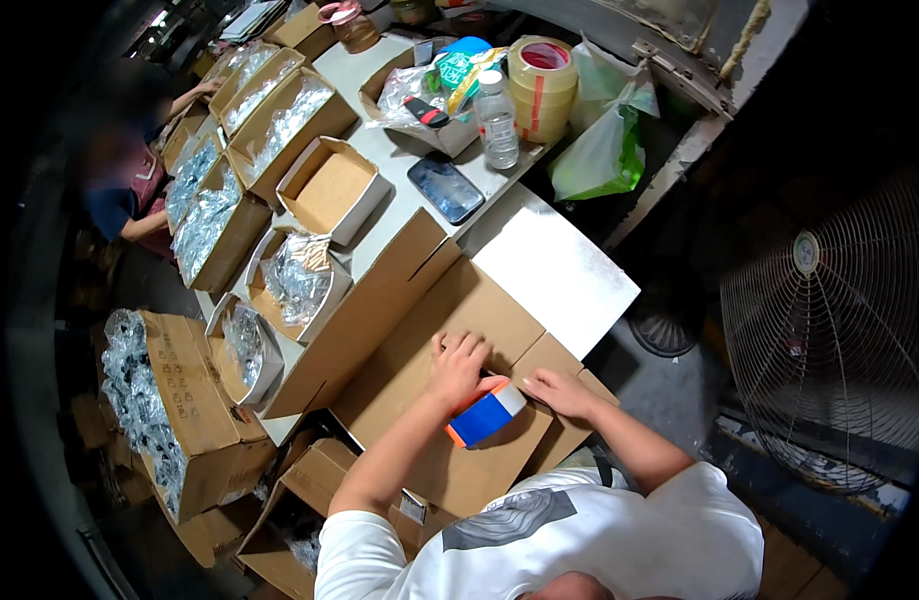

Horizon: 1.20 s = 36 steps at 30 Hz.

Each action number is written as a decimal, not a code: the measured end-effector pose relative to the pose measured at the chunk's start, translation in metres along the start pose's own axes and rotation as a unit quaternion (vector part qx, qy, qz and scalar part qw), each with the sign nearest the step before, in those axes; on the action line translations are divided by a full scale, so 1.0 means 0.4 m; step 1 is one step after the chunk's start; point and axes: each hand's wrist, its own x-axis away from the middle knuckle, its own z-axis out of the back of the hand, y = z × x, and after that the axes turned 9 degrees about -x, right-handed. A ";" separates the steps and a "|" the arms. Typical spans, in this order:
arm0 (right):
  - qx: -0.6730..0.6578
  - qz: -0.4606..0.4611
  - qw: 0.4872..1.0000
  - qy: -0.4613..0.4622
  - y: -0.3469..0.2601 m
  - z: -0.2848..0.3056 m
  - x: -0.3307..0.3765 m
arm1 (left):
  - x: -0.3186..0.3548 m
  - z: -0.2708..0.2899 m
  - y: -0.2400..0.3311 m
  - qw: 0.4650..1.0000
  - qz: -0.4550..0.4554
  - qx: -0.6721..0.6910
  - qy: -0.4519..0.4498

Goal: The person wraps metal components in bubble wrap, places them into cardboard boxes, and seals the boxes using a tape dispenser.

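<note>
A large brown cardboard sheet [380,395] lies on the work table under both hands, with creased panels and one long side panel [365,300] standing up along its left. My left hand [461,364] rests on the sheet, fingers somewhat bent and apart. Beside its wrist lies a small box-shaped thing [487,413], blue and white on top with orange edges; its kind is unclear. My right hand [563,392] lies to the right of it, fingers stretched over a flap [552,362] of the cardboard. Neither hand appears to hold anything.
Beyond the upright panel stand trays [335,190] and cartons with bagged parts. A phone [446,190], a plastic bottle [497,120] and large tape rolls [542,90] sit at the back. A caged fan [830,320] stands right. Another person [130,190] works far left.
</note>
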 end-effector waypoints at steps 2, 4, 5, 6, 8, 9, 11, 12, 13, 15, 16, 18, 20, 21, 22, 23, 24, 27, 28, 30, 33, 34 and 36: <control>-0.139 0.015 0.990 -0.027 0.061 -0.025 0.005 | 0.039 0.019 -0.011 0.983 0.028 0.014 -0.180; -0.276 0.028 0.959 -0.054 0.094 -0.033 -0.006 | 0.067 0.029 -0.018 0.979 0.028 0.068 -0.191; -0.227 0.062 0.972 -0.021 0.027 -0.025 0.001 | 0.081 0.039 -0.023 0.984 0.022 0.104 -0.143; -0.177 0.097 0.979 0.011 -0.038 -0.020 0.007 | 0.082 0.047 -0.026 0.984 0.031 0.102 -0.143; -0.068 0.245 0.966 0.043 -0.132 -0.047 0.021 | 0.070 0.054 -0.020 0.972 0.039 0.121 -0.197; 0.052 0.287 0.955 -0.053 -0.176 -0.059 0.026 | 0.070 0.053 -0.021 0.972 0.046 0.118 -0.196; 0.165 0.325 0.920 -0.142 -0.186 -0.075 0.006 | 0.066 0.048 -0.020 0.961 0.047 0.128 -0.241; 0.165 0.327 0.919 -0.146 -0.206 -0.052 -0.006 | 0.064 0.049 -0.021 0.961 0.052 0.126 -0.241; 0.182 0.267 0.929 -0.180 -0.232 0.004 -0.026 | 0.062 0.050 -0.020 0.958 0.063 0.134 -0.247; 0.184 0.216 0.939 -0.196 -0.291 0.125 -0.055 | 0.063 0.055 -0.020 0.949 0.081 0.147 -0.266; 0.169 0.225 0.943 -0.177 -0.309 0.193 -0.068 | 0.065 0.053 -0.021 0.949 0.086 0.148 -0.267; 0.263 0.188 0.939 -0.121 -0.319 0.311 -0.115 | 0.069 0.046 -0.024 0.947 0.099 0.168 -0.256; 0.294 0.166 0.931 -0.138 -0.314 0.365 -0.153 | 0.071 0.027 -0.024 0.939 0.142 0.199 -0.244; 0.343 0.202 0.907 -0.136 -0.294 0.358 -0.178 | 0.069 0.024 -0.023 0.928 0.175 0.230 -0.234; 0.345 0.201 0.906 -0.138 -0.270 0.340 -0.200 | 0.070 0.026 -0.019 0.928 0.177 0.231 -0.233; 0.393 0.201 0.889 -0.125 -0.262 0.295 -0.210 | 0.071 0.039 -0.014 0.942 0.145 0.230 -0.197; 0.441 0.201 0.868 -0.110 -0.259 0.249 -0.215 | 0.069 0.055 -0.007 0.954 0.111 0.228 -0.158; 0.470 0.178 0.860 -0.087 -0.270 0.125 -0.198 | 0.057 0.121 0.048 0.944 0.026 0.128 -0.302; 0.470 0.179 0.859 -0.090 -0.267 0.121 -0.200 | 0.056 0.118 0.061 0.944 0.030 0.129 -0.302; 0.586 0.314 0.744 0.067 -0.254 0.127 -0.231 | 0.047 0.115 0.086 0.953 -0.002 0.047 -0.299; 0.541 0.277 0.767 0.207 -0.361 0.244 -0.206 | 0.015 0.094 0.127 0.917 0.003 -0.006 -0.398; 0.486 0.366 0.750 0.260 -0.354 0.260 -0.188 | 0.010 0.089 0.150 0.892 0.004 -0.024 -0.451; 0.466 0.374 0.749 0.287 -0.297 0.280 -0.165 | 0.027 0.059 0.168 0.875 0.043 -0.013 -0.483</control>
